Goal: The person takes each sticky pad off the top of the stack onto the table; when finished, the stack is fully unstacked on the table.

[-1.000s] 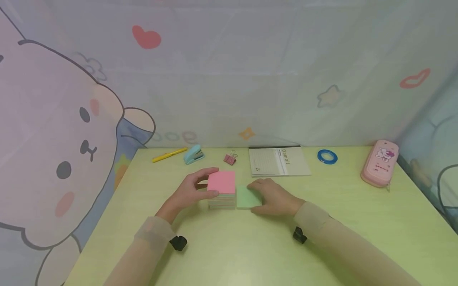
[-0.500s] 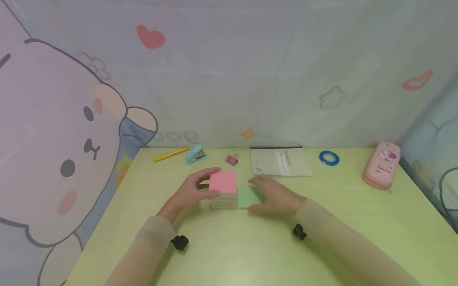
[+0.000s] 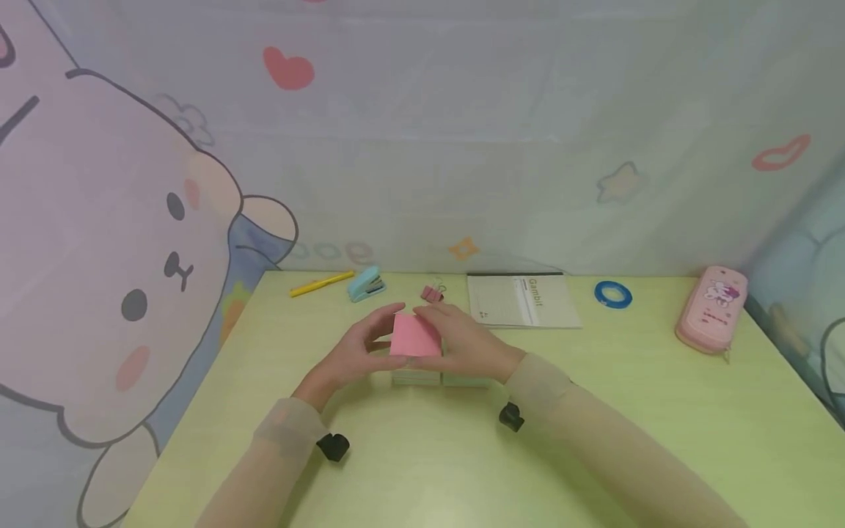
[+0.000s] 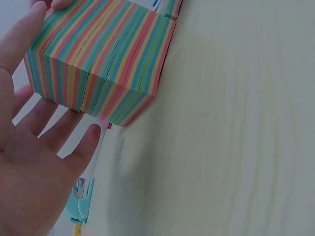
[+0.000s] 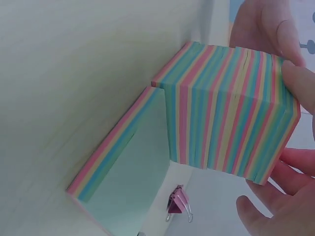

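A tall block of sticky notes (image 3: pixel 416 336), pink on top with striped multicoloured sides, stands on the table. My left hand (image 3: pixel 353 350) holds its upper left part, thumb at the near side and fingers at the far side. From the right, my right hand (image 3: pixel 472 345) pinches the upper part in the same way, covering part of the top. A thin sticky note pad (image 5: pixel 130 162) with a pale green face lies against the base of the block, mostly under my right hand in the head view.
Along the table's back edge lie a yellow pen (image 3: pixel 322 283), a light blue stapler (image 3: pixel 365 284), a pink binder clip (image 3: pixel 433 295), a notepad (image 3: pixel 508 302) and a blue tape roll (image 3: pixel 600 295). A pink pencil case (image 3: pixel 713 308) is at the far right.
My right hand has let go of the thin green pad and moved left onto the top part of the block. My left hand has kept its hold.
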Action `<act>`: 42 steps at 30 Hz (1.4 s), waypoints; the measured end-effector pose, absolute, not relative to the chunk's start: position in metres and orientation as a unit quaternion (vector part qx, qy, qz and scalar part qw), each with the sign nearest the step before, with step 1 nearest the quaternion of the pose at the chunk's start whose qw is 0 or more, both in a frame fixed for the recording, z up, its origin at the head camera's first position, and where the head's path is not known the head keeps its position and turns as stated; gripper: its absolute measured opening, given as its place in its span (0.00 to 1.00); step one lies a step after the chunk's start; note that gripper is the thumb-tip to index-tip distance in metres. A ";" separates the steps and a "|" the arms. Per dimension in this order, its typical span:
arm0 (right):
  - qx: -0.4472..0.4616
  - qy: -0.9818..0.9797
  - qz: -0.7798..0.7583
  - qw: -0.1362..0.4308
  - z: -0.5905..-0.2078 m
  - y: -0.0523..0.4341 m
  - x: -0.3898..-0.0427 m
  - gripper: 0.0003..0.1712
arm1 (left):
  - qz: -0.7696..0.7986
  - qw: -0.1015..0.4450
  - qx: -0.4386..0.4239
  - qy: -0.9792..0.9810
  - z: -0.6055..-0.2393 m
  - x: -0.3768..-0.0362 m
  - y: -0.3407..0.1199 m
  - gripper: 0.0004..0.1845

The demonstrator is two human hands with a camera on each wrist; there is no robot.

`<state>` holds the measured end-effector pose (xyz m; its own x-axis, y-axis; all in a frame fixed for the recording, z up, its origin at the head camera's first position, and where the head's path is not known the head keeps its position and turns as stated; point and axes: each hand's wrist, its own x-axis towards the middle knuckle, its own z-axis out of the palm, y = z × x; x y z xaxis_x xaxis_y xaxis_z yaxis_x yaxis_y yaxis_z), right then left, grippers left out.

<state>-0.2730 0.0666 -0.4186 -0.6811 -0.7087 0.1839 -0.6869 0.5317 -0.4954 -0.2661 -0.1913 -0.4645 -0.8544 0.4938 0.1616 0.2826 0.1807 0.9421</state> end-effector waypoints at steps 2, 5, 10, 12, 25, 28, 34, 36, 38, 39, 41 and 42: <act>-0.399 0.877 -0.268 0.011 -0.420 0.067 -0.274 0.46 | 0.592 0.090 0.254 0.760 -0.464 -0.266 -0.192 0.47; -0.389 0.877 -0.280 0.004 -0.421 0.072 -0.273 0.44 | 0.596 0.092 0.250 0.757 -0.464 -0.265 -0.194 0.46; -0.365 0.870 -0.331 -0.012 -0.423 0.098 -0.271 0.42 | 0.595 0.101 0.240 0.761 -0.465 -0.264 -0.194 0.42; -0.357 0.868 -0.344 -0.021 -0.425 0.112 -0.271 0.41 | 0.596 0.105 0.233 0.761 -0.466 -0.264 -0.193 0.41; -0.315 0.910 -0.268 -0.002 -0.463 0.195 -0.276 0.41 | 0.630 0.107 0.210 0.740 -0.476 -0.267 -0.190 0.40; -0.313 0.914 -0.259 0.017 -0.472 0.203 -0.275 0.41 | 0.633 0.108 0.205 0.739 -0.477 -0.266 -0.190 0.39; -0.320 0.911 -0.257 0.044 -0.478 0.203 -0.274 0.41 | 0.635 0.108 0.202 0.738 -0.476 -0.265 -0.190 0.39; -0.322 0.911 -0.253 0.043 -0.478 0.203 -0.274 0.41 | 0.637 0.108 0.200 0.737 -0.476 -0.264 -0.190 0.39; -0.322 0.912 -0.248 0.044 -0.477 0.202 -0.274 0.41 | 0.637 0.108 0.198 0.737 -0.476 -0.264 -0.190 0.40; -0.322 0.913 -0.245 0.046 -0.477 0.202 -0.274 0.41 | 0.638 0.108 0.197 0.736 -0.476 -0.264 -0.190 0.40; -0.320 0.915 -0.240 0.049 -0.477 0.201 -0.273 0.41 | 0.639 0.110 0.195 0.736 -0.476 -0.264 -0.190 0.40; -0.319 0.916 -0.239 0.051 -0.477 0.201 -0.273 0.41 | 0.638 0.112 0.195 0.736 -0.476 -0.264 -0.190 0.40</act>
<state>-0.2734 0.2012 -0.4770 -0.7907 -0.6092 0.0597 -0.5607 0.6817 -0.4699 -0.2643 -0.1898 -0.4764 -0.8992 0.4294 0.0840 0.1441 0.1094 0.9835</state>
